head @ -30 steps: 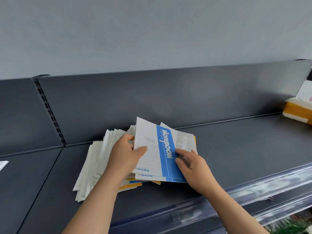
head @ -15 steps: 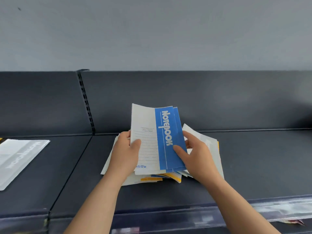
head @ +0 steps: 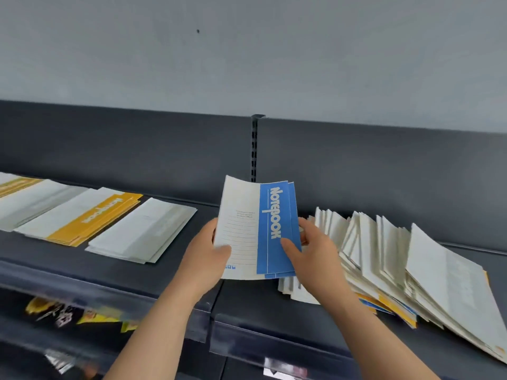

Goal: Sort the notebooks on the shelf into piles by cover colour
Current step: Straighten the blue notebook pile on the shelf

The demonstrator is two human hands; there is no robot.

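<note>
I hold a few blue-and-white notebooks point(head: 258, 229) upright above the shelf's front, near the upright post. My left hand point(head: 204, 256) grips their left edge, thumb on the cover. My right hand point(head: 315, 253) grips the right edge, thumb on the blue band. To the right a mixed, fanned-out heap of notebooks point(head: 397, 259) lies on the dark shelf point(head: 164, 272). On the left section lie a grey-and-white pile point(head: 142, 234), a yellow-and-white pile point(head: 82, 218) and further piles point(head: 24, 196) at the far left.
The shelf's dark back panel point(head: 384, 171) and a slotted post point(head: 253, 149) stand behind the notebooks. A clear price strip point(head: 109, 292) runs along the front edge. Packaged goods point(head: 68, 316) show on the shelf below.
The view has swung left, bringing the sorted piles into sight. Both hands have lifted the blue notebooks off the mixed heap and carried them left, toward the post.
</note>
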